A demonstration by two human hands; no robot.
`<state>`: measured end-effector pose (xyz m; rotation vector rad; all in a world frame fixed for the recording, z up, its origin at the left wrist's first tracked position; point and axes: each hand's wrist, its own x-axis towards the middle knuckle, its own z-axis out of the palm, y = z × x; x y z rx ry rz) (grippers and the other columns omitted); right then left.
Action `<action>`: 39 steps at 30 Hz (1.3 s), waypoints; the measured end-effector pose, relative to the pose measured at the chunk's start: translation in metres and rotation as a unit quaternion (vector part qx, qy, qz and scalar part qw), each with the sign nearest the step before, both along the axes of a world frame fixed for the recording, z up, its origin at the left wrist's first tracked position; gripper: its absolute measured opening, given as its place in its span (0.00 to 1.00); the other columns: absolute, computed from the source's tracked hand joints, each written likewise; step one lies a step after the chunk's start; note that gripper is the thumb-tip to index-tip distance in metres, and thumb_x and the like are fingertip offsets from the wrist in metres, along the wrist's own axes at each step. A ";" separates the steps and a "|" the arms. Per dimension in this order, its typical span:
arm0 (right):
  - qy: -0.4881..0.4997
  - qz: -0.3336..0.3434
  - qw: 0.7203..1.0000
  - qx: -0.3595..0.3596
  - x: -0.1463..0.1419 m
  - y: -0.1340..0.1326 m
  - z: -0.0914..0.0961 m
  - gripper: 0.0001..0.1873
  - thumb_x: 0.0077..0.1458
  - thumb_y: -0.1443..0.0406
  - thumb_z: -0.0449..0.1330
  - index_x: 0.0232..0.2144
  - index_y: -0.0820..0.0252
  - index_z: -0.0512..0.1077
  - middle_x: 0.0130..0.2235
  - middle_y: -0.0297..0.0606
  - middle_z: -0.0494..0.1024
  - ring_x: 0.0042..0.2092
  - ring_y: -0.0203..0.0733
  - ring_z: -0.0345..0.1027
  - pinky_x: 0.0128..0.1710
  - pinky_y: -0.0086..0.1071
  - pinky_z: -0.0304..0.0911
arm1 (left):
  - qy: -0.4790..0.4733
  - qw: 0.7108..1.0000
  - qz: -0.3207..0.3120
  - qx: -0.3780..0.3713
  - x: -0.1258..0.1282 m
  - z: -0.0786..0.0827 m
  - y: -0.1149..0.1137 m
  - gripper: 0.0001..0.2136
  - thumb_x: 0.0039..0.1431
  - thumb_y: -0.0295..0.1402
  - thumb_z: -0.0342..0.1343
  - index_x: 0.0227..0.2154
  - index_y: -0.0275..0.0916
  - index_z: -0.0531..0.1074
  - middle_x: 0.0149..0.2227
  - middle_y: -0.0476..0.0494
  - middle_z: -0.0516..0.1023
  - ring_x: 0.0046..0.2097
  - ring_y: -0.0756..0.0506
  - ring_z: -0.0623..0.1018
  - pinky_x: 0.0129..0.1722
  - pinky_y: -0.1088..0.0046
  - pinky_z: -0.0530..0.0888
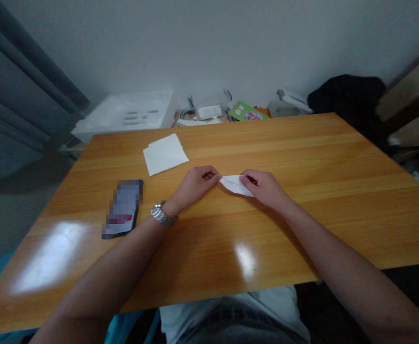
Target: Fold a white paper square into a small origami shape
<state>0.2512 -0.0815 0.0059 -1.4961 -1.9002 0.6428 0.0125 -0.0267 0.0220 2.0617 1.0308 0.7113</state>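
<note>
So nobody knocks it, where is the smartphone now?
In the head view, the smartphone lies on the wooden table at left, beside the silver wristwatch, nearer the camera than the white papers.

A home is suggested by a curtain (19,81) beyond the left edge of the desk (303,157) and a green booklet (246,111) past its far edge.

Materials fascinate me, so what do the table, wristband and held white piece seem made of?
Table: perhaps wood or laminate, glossy, with grain and reflections. Wristband: probably polished metal, with silvery links. White piece: likely matte paper, thin and creased.
</note>
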 end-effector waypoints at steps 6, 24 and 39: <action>0.007 0.004 1.000 0.001 -0.001 -0.001 0.001 0.18 0.66 0.56 0.53 0.32 0.60 0.75 0.27 0.35 0.74 0.28 0.38 0.63 0.30 0.32 0.53 | 0.033 0.999 -0.015 0.031 -0.003 0.004 -0.001 0.15 0.68 0.39 0.52 0.32 0.36 0.78 0.28 0.49 0.79 0.28 0.52 0.72 0.29 0.76 0.64; -0.054 0.048 0.997 0.003 -0.008 -0.006 0.007 0.16 0.68 0.59 0.53 0.31 0.59 0.74 0.30 0.37 0.78 0.32 0.40 0.68 0.32 0.32 0.54 | 0.054 0.996 -0.057 0.034 0.007 0.007 -0.016 0.13 0.69 0.40 0.53 0.39 0.38 0.79 0.36 0.47 0.83 0.36 0.49 0.79 0.35 0.74 0.69; -0.078 0.074 0.994 -0.001 -0.009 -0.006 0.005 0.16 0.69 0.60 0.53 0.33 0.60 0.77 0.33 0.40 0.81 0.34 0.42 0.72 0.33 0.32 0.56 | 0.119 0.987 -0.061 0.090 0.006 0.006 -0.017 0.08 0.68 0.35 0.54 0.36 0.38 0.76 0.32 0.48 0.79 0.32 0.49 0.74 0.31 0.73 0.64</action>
